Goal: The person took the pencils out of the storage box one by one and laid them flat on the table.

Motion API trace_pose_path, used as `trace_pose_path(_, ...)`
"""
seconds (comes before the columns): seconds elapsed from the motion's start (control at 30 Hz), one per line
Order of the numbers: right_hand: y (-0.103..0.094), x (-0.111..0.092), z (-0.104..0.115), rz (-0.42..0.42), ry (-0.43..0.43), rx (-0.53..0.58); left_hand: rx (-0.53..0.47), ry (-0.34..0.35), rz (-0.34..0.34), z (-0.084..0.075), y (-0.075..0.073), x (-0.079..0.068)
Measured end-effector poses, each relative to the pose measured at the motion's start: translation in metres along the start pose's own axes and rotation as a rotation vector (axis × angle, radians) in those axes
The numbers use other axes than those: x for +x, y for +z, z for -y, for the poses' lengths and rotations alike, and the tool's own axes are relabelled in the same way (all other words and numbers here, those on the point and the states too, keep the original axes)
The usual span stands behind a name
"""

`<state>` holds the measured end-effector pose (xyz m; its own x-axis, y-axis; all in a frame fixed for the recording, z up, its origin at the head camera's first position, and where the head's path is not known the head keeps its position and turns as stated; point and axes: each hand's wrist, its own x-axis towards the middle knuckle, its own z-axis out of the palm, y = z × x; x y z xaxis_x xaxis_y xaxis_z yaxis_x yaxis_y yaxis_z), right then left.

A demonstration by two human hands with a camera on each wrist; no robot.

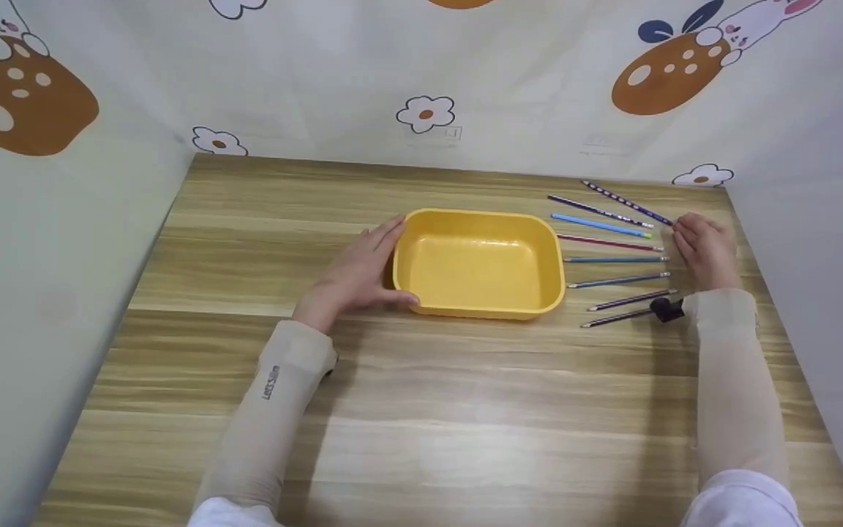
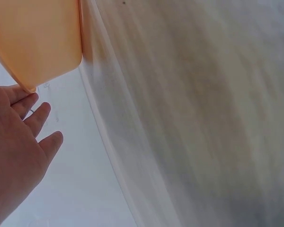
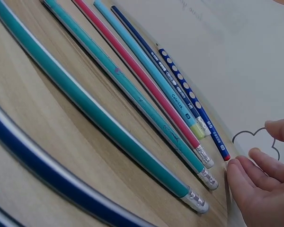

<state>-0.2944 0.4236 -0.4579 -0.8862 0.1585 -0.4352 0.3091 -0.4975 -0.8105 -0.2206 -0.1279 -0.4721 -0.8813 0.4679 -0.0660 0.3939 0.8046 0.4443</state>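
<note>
A yellow rectangular plastic box (image 1: 476, 274) with rounded corners sits on the wooden table. My left hand (image 1: 359, 274) grips its left end, thumb at the near corner and fingers at the far one; the left wrist view shows fingertips at the rim of the box (image 2: 42, 38). To the right, several pencils lie side by side in a loose fan. My right hand (image 1: 707, 249) is beside the end of the topmost one, a dark blue pencil with light dots (image 3: 184, 90). Its fingertips touch or nearly touch the red end, thumb held apart.
Below the dotted pencil lie a navy pencil (image 1: 597, 211), a light blue pencil (image 1: 601, 225), a red pencil (image 1: 612, 242), and further blue and dark pencils. A patterned white sheet (image 1: 334, 88) rises behind the table (image 1: 480, 410) and along both sides.
</note>
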Motion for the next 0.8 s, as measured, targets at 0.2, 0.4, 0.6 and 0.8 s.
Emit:
trace_pose_path(0.2,-0.002,0.0,0.0,0.028,-0.014,-0.004,0.005,-0.002,0.013,0.001,-0.001,0.004)
trace_pose_path(0.4,0.004,-0.001,0.001,0.052,-0.019,-0.038,0.036,-0.006,0.023,0.002,-0.007,0.007)
trace_pose_path(0.6,0.015,-0.003,0.002,0.008,-0.002,-0.109,0.045,-0.032,0.028,0.003,-0.01,0.004)
trace_pose_path(0.8,0.027,-0.015,0.006,0.069,-0.066,-0.228,0.027,-0.039,-0.001,0.005,-0.018,0.002)
